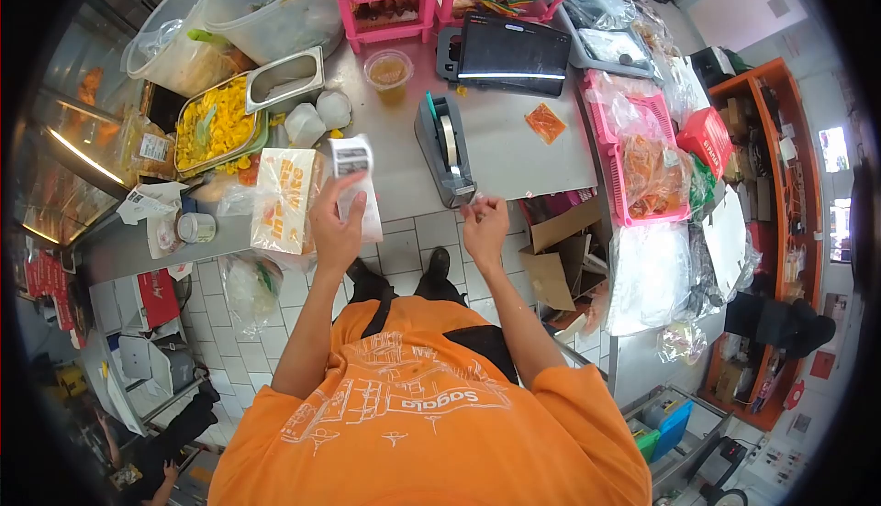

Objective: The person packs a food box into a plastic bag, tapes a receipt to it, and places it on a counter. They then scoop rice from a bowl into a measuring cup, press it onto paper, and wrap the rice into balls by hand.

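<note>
My left hand (338,223) holds a white printed receipt (369,217), its thumb and fingers closed on the paper. Just left of that hand stands a white box (283,201) with orange lettering, in what looks like clear plastic. My right hand (486,229) is pinched at the near end of a grey tape dispenser (429,144). A small clear glint of tape shows at its fingertips. The roll of tape (450,144) sits in the dispenser, which rests on the metal counter (523,162).
A tray of yellow pieces (218,125), a metal pan (286,82) and a cup of brown liquid (389,73) stand at the back left. Behind the dispenser is a black device (514,52). Pink baskets (624,199) line the right; an open cardboard box (555,272) sits below the counter.
</note>
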`<action>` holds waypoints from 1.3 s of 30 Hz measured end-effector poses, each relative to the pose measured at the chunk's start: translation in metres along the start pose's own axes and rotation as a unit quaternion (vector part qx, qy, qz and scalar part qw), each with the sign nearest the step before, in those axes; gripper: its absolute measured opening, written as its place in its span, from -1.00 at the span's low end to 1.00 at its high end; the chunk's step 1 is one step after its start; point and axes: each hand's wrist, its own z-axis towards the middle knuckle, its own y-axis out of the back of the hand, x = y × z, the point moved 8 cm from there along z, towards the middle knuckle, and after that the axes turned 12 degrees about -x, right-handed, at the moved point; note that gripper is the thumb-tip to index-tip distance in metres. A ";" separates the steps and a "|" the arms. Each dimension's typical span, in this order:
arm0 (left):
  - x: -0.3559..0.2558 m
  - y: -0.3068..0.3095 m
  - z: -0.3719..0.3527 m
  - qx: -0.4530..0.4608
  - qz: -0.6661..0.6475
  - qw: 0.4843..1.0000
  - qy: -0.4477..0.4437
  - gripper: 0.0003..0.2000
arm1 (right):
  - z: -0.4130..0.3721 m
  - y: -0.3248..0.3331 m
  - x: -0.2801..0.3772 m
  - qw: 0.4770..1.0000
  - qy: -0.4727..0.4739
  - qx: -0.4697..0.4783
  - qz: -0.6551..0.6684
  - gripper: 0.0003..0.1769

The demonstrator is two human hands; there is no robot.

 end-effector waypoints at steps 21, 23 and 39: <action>0.036 0.128 0.030 -0.083 0.194 0.977 -0.032 -0.80 | -0.003 -0.201 0.227 0.957 -0.055 0.192 0.212 -0.68; 0.037 0.135 0.023 -0.137 0.206 0.964 -0.100 -0.81 | -0.004 -0.220 0.198 0.930 -0.243 0.254 0.104 -0.77; 0.034 0.098 0.027 0.114 0.218 0.968 -0.039 -0.19 | 0.058 -0.012 0.036 0.983 -0.131 0.052 -0.121 -0.63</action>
